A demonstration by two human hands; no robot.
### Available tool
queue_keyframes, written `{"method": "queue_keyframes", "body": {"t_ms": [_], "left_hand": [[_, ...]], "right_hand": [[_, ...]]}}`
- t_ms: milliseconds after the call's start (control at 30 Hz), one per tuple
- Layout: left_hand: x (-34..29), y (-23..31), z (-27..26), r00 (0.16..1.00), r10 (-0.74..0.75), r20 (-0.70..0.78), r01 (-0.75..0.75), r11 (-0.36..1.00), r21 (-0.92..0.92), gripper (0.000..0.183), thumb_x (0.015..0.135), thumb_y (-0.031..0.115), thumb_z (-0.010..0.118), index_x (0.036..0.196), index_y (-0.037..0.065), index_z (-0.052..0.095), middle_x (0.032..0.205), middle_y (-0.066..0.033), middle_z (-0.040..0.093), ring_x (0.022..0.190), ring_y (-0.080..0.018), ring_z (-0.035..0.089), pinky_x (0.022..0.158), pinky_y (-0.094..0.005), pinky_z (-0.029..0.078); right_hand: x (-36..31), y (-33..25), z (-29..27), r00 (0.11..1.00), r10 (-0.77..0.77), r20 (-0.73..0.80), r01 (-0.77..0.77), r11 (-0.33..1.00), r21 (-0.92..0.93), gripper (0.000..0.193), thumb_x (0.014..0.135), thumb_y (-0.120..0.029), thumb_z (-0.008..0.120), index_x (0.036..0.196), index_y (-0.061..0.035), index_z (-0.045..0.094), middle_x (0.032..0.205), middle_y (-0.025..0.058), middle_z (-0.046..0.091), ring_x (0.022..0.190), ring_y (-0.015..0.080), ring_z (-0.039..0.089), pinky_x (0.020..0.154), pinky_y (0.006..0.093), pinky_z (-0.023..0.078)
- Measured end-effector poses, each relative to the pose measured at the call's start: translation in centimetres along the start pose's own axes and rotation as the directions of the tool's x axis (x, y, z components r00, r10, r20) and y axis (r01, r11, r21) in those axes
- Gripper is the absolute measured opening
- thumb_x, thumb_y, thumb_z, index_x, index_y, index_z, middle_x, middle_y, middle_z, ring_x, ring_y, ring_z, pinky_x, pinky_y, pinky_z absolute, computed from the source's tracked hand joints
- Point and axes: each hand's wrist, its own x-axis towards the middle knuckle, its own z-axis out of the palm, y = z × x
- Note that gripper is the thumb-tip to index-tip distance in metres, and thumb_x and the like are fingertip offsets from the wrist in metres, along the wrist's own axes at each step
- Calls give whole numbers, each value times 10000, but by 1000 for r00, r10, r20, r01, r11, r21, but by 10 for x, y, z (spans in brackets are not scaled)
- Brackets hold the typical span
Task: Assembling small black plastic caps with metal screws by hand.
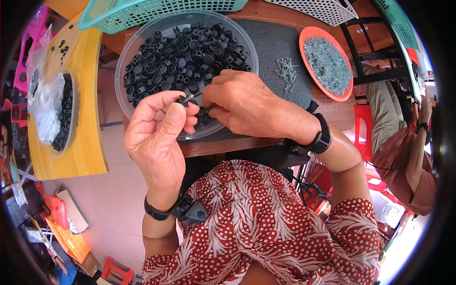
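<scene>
Between thumb and fingertips, my left hand (pixel 159 126) pinches a small black plastic part (pixel 183 100). A short silver spring (pixel 189 97) sticks out of that part toward the right. My right hand (pixel 242 102) is just to its right, fingers bent and closed over the near side of a clear round tub (pixel 119 90). Whatever its fingertips hold is hidden. Many round black plastic caps (pixel 166 64) fill the tub. Right of it, a small heap of silver springs (pixel 287 73) lies on a dark mat (pixel 266 40).
An orange plate (pixel 304 47) heaped with small silver metal pieces stands at the right. Green (pixel 156 14) and white baskets (pixel 316 10) line the back. A yellow table (pixel 71 161) at left bears another tub of black parts. Another person (pixel 403 156) sits at the far right.
</scene>
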Motion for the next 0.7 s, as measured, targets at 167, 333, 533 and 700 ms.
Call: {"method": "queue_keyframes", "body": {"t_ms": [167,333,533,700], "left_hand": [[0,0,-1,1000,-6,-17,6,1000,2,191,887,105,625,1000,-46,597,830,-133,664,670,-134,612,598,-230,468],[-1,0,-2,1000,12,-11,-13,999,-30,191,887,104,623,1000,-47,595,827,-132,663,671,-141,615,595,-238,468],[0,-3,-2,999,35,6,-35,998,-47,190,886,101,624,998,-50,594,825,-132,662,668,-143,614,595,-241,468],[0,-4,-4,999,39,5,-39,998,-58,193,884,100,626,999,-52,593,824,-131,661,668,-145,614,590,-243,470]], "right_hand": [[4,-1,-2,990,24,136,-21,999,-25,86,676,-54,650,734,1,619,712,173,611,752,351,604,663,439,472],[6,-3,-4,992,43,122,-54,994,92,118,678,-29,672,786,-22,625,741,127,605,795,322,588,675,410,469],[10,-1,4,990,-111,87,100,988,116,69,661,-34,608,714,-41,652,689,149,640,708,351,622,627,434,482],[13,-4,5,982,-128,135,125,992,34,61,670,-46,602,711,-39,646,695,160,637,723,352,623,642,436,481]]}}
